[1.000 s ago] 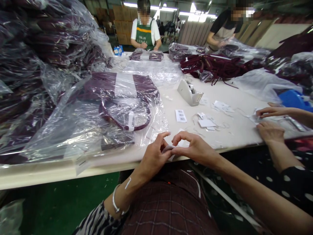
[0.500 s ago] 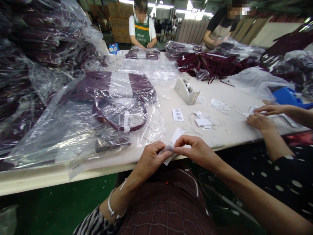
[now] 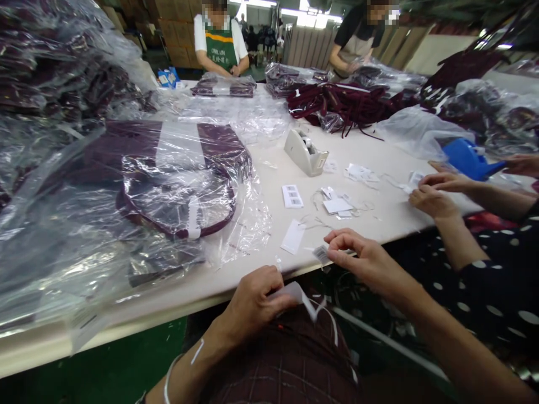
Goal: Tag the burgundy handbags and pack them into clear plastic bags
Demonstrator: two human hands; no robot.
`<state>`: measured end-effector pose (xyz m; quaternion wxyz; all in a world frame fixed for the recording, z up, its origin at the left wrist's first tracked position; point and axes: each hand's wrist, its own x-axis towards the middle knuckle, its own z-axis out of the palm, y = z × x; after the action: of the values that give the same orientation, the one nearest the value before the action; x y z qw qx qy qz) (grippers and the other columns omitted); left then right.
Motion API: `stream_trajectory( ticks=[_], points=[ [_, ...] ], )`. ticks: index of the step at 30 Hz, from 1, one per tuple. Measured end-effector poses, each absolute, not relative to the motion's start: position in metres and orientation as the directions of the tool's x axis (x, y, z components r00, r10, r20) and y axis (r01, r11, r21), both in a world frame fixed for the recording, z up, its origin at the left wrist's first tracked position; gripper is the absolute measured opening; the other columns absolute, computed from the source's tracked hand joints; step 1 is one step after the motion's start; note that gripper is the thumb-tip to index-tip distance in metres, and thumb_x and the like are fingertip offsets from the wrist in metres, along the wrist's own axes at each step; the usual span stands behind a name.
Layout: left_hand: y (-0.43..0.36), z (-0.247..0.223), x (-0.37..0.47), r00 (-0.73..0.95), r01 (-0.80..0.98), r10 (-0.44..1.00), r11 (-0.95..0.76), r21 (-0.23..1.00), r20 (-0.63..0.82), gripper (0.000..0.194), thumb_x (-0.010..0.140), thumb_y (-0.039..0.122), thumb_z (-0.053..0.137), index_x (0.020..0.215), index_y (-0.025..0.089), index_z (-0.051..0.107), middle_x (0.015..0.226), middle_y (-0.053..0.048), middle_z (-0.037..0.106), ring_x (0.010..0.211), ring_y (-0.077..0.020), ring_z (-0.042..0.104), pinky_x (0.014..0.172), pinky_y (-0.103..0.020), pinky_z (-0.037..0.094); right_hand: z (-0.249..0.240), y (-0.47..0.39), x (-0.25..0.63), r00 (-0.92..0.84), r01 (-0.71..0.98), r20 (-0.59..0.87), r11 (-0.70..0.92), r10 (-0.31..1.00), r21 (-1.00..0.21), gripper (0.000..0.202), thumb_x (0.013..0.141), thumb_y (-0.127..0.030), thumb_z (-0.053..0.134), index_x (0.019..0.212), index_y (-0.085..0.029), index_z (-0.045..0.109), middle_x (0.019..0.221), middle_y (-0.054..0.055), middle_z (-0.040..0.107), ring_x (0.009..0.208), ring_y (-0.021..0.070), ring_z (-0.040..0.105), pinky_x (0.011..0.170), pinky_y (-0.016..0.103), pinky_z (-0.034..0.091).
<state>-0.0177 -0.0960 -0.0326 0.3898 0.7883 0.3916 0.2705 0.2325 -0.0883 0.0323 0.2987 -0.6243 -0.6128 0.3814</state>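
Observation:
My left hand [image 3: 256, 294] is closed on a curling strip of pale backing paper [image 3: 297, 293], just off the table's front edge. Pinched in the fingertips of my right hand [image 3: 357, 255] is a small barcode sticker [image 3: 321, 254], apart from the strip. A blank white hang tag [image 3: 293, 236] with a string lies on the table between and beyond my hands. Left of it, a dark maroon bag [image 3: 223, 146] rests in a clear plastic bag [image 3: 256, 207]. A sheet of barcode stickers [image 3: 292, 196] and a small pile of tags [image 3: 338, 205] lie farther in.
A tape dispenser [image 3: 306, 152] stands mid-table. At right, a co-worker's hands [image 3: 438, 196] handle a tag near a blue tape dispenser [image 3: 467, 160]. Two people work across the table. Wrapped bags [image 3: 63, 62] are stacked high at left; maroon straps [image 3: 337, 104] lie at the back.
My hands have moved apart: the right now holds the barcode sticker away from the backing strip in the left. The white tag now lies on the table. The view has shifted right.

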Motion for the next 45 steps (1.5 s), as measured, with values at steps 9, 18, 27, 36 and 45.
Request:
stream_trajectory(
  ticks=[9, 18, 27, 36, 45],
  points=[
    [-0.07, -0.051, -0.011, 0.804, 0.414, 0.549, -0.793, 0.447, 0.229, 0.015, 0.09, 0.031, 0.062, 0.086, 0.017, 0.065, 0.151, -0.012, 0.043, 0.145, -0.0302, 0.031, 0.117, -0.05, 0.029, 0.022, 0.002, 0.224, -0.241, 0.441, -0.546, -0.411, 0.802, -0.798, 0.021, 0.06, -0.033, 0.078, 0.069, -0.018, 0.067, 0.069, -0.001, 0.066, 0.069, 0.0139, 0.056, 0.073, 0.028, 0.043],
    [-0.067, -0.059, -0.011, 0.811, 0.431, 0.546, -0.801, 0.415, 0.212, 0.015, 0.089, 0.032, 0.062, 0.087, 0.018, 0.065, 0.15, -0.013, 0.045, 0.141, -0.0293, 0.038, 0.116, -0.05, 0.031, -0.006, 0.019, 0.215, -0.152, 0.453, -0.618, -0.501, 0.772, -0.737, 0.009, 0.064, -0.022, 0.075, 0.065, -0.017, 0.068, 0.065, 0.002, 0.067, 0.061, 0.0131, 0.055, 0.065, 0.028, 0.043],
    [-0.064, -0.062, -0.01, 0.809, 0.417, 0.546, -0.794, 0.442, 0.217, 0.012, 0.088, 0.029, 0.063, 0.086, 0.018, 0.063, 0.151, -0.012, 0.045, 0.142, -0.0294, 0.037, 0.117, -0.05, 0.03, -0.009, 0.017, 0.216, -0.096, 0.531, -0.596, -0.465, 0.797, -0.708, 0.01, 0.065, -0.025, 0.073, 0.065, -0.019, 0.065, 0.064, 0.0, 0.064, 0.061, 0.0128, 0.053, 0.061, 0.026, 0.042],
    [-0.063, -0.061, -0.009, 0.796, 0.41, 0.547, -0.801, 0.436, 0.258, 0.012, 0.088, 0.028, 0.063, 0.082, 0.017, 0.063, 0.148, -0.013, 0.049, 0.138, -0.0294, 0.042, 0.114, -0.05, 0.034, -0.015, 0.019, 0.217, -0.095, 0.618, -0.563, -0.394, 0.821, -0.68, 0.014, 0.067, -0.031, 0.074, 0.067, -0.018, 0.067, 0.066, 0.002, 0.065, 0.064, 0.0141, 0.054, 0.062, 0.027, 0.042],
    [-0.063, -0.063, -0.01, 0.798, 0.412, 0.549, -0.797, 0.443, 0.246, 0.009, 0.088, 0.027, 0.063, 0.085, 0.018, 0.063, 0.149, -0.012, 0.047, 0.14, -0.0291, 0.04, 0.115, -0.05, 0.033, -0.015, 0.019, 0.216, -0.088, 0.635, -0.551, -0.379, 0.83, -0.673, 0.013, 0.067, -0.03, 0.074, 0.066, -0.019, 0.067, 0.065, 0.002, 0.064, 0.064, 0.0152, 0.054, 0.061, 0.028, 0.041]
  ],
)
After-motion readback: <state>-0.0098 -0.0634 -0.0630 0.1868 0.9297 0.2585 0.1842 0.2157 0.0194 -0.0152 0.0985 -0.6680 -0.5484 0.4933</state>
